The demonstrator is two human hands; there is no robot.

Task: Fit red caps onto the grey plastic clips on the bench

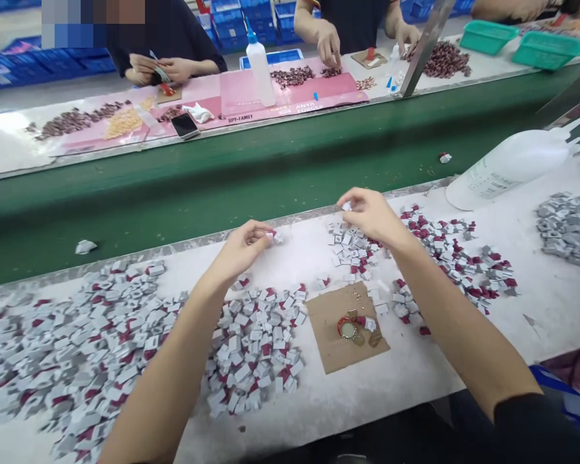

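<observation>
A small white piece [276, 237] is sitting pinched at the fingertips of the left hand [244, 248], poking out rightward toward the right hand [370, 214], which is gripping a second small white piece [347, 206] at its far-left tip. The two pieces are lying apart, facing each other across a bare gap; their long axes are too small to tell. Below the hands, heaps of grey-and-red pieces [256, 341] are surrounding a cardboard square [345, 328] carrying a round red cap [347, 328]. A white squeeze bottle [510, 164] is lying far right beside the green conveyor belt [251, 174].
</observation>
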